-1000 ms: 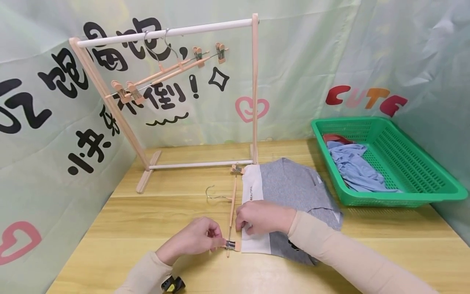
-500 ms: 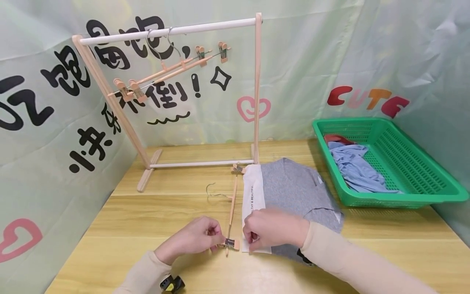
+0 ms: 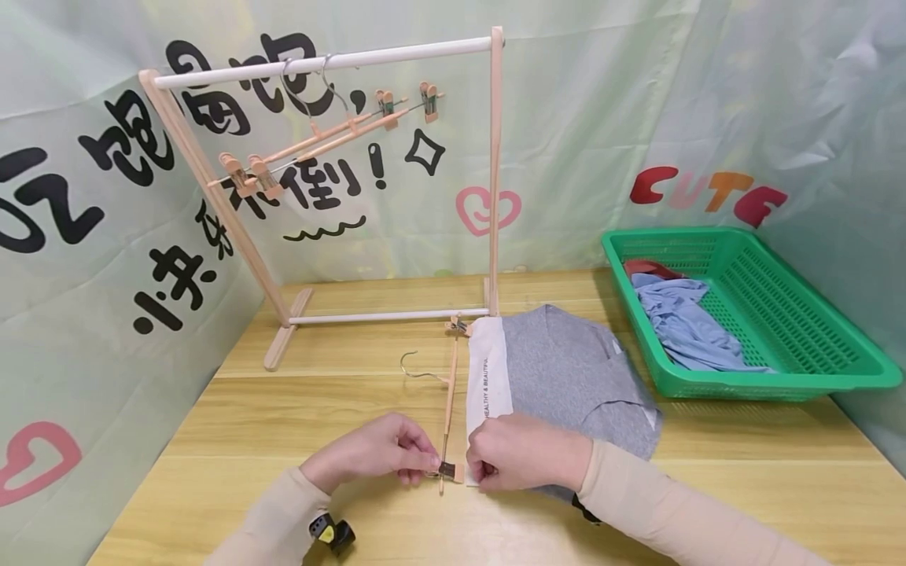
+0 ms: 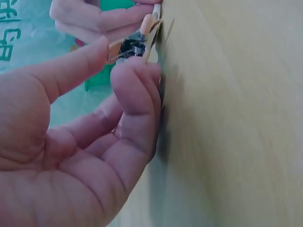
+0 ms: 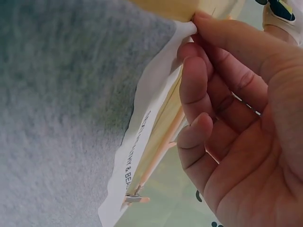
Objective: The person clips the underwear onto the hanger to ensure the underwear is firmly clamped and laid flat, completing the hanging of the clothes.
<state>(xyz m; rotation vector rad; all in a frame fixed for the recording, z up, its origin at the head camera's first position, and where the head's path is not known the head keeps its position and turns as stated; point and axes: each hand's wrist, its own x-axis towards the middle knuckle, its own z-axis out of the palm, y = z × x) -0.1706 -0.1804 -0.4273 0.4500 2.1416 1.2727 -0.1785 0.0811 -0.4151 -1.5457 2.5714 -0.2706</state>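
Grey briefs (image 3: 562,362) with a white printed waistband (image 3: 488,365) lie flat on the table. Along the waistband lies a peach clip hanger (image 3: 451,393), its hook to the left; its far clip (image 3: 458,326) bites the waistband's far corner. My left hand (image 3: 375,452) pinches the near clip (image 3: 449,472) between thumb and finger, as the left wrist view also shows. Close beside that clip, my right hand (image 3: 529,452) pinches the near corner of the waistband. In the right wrist view that corner (image 5: 187,29) sits between thumb and fingertips, slightly raised.
A wooden rack (image 3: 495,173) stands behind, with two clip hangers (image 3: 333,141) on its white bar. At the right is a green basket (image 3: 786,381) holding blue cloth (image 3: 683,322) and a red-brown piece (image 3: 651,270). Printed curtains close off the back and sides.
My right hand has moved toward the near edge, sliding along the waistband to its near corner. My left hand keeps hold of the near clip and has shifted slightly.
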